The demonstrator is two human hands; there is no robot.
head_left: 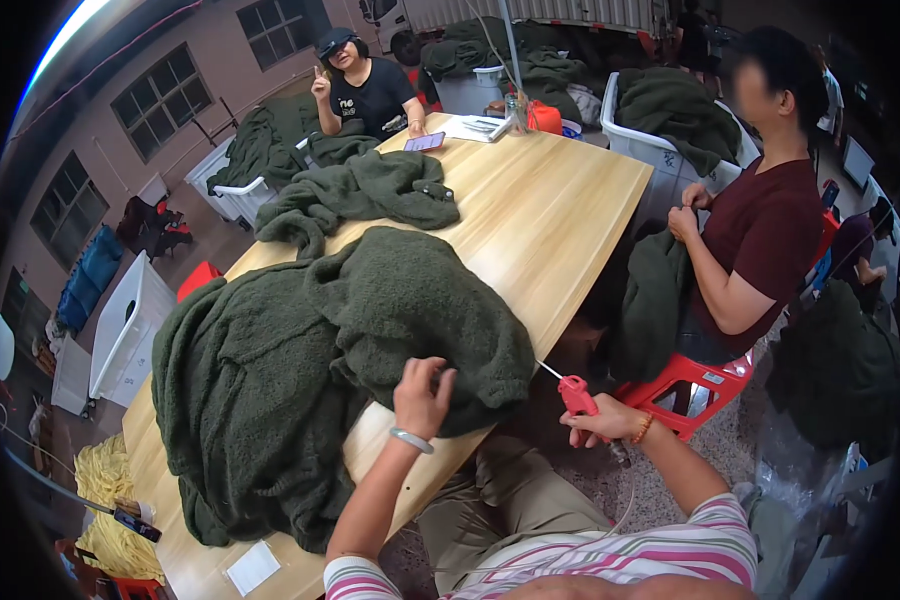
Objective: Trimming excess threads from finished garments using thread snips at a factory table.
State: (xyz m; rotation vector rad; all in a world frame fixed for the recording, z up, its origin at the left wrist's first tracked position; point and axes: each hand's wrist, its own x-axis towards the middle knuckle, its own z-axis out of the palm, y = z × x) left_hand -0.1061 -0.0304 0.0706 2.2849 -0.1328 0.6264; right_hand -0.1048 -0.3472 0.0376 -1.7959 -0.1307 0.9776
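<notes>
My right hand (603,421) grips a red air blow gun (577,395); its thin metal nozzle points toward the edge of a dark green fleecy garment (425,320). That garment lies bunched on the wooden table, partly overhanging the near edge. My left hand (423,400), with a bangle at the wrist, is over its near side, fingers loosely bent and apart, holding nothing visible. Whether the fingertips touch the cloth is hard to tell. Left of it spreads a larger heap of the same green fleece (250,400).
Another green garment (370,190) lies farther up the wooden table (560,200). Across it a person (375,100) sits near a phone (425,142). At right a person in maroon (765,220) handles green cloth by a red stool (695,395). White bins (135,325) stand around.
</notes>
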